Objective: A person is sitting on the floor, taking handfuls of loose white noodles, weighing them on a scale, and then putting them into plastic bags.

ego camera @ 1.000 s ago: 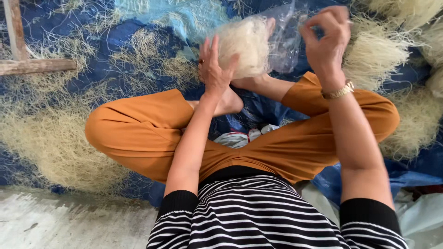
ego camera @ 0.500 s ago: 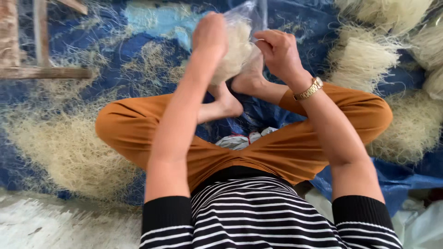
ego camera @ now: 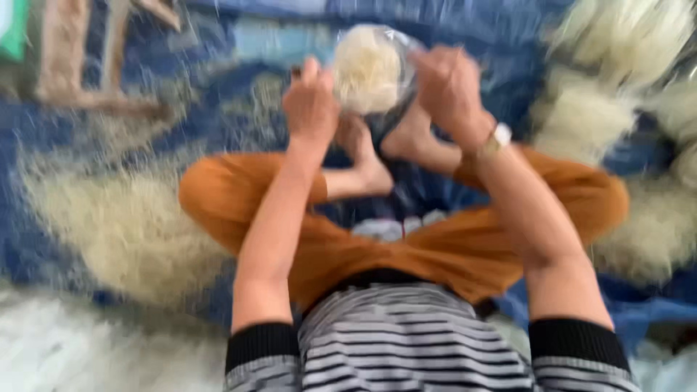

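- Person sits cross-legged on the floor, orange trousers [ego camera: 406,247], striped top with dark cuffs [ego camera: 414,348]; bare feet tucked in at centre frame. The frame is motion-blurred, so fine detail is poor.
- A clear plastic bag [ego camera: 372,69] stuffed with pale, thin noodle-like strands is held up at 12 o'clock, above the feet and clear of the floor.
- Left hand [ego camera: 311,105] sits at the bag's 9 o'clock side, fingers curled closed against the plastic; the grip looks like a pinch on the edge, though blur hides the exact contact.
- Right hand [ego camera: 446,87] is at the bag's 3 o'clock side, fingers bent in and closed on the plastic near the top. A pale wristwatch [ego camera: 497,138] is on that wrist.
- Held between both hands, the bag keeps its rounded shape and the strands stay packed inside instead of spilling; lifting it at chest distance keeps it in the person's direct view.
- Surface: a blue tarp [ego camera: 239,123] covers the floor, littered with loose strands [ego camera: 116,225] from 7 to 9 o'clock.
- Thicker heaps of the same pale strands [ego camera: 624,43] lie from 1 to 4 o'clock, within arm's reach.
- A wooden frame [ego camera: 80,65] lies at 10 o'clock. A whitish patch of ground shows along the lower left edge.
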